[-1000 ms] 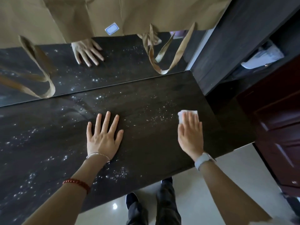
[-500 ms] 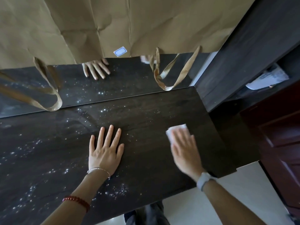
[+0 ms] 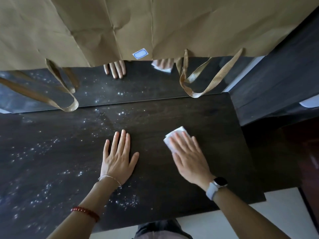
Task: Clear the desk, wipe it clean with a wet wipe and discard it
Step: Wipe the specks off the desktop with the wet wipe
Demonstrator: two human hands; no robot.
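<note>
The dark wooden desk point(image 3: 172, 107) fills the view, speckled with pale crumbs on its left half and near its front edge. My right hand point(image 3: 188, 156) lies flat with straight fingers on a folded white wet wipe point(image 3: 176, 134), pressing it onto the right part of the desk. My left hand point(image 3: 119, 154) rests flat on the desk's middle, fingers spread, holding nothing. A mirror point(image 3: 138, 87) behind the desk reflects both hands and the wipe.
Brown paper bags point(image 3: 120, 26) with ribbon handles point(image 3: 198, 83) hang over the mirror at the back. A dark cabinet point(image 3: 276, 75) stands against the desk's right end. Pale floor point(image 3: 241, 218) shows below the front edge, with my legs beneath.
My right hand has slid the wipe leftward and toward the desk's middle. The left hand has stayed flat in place. The camera has tilted downward a little.
</note>
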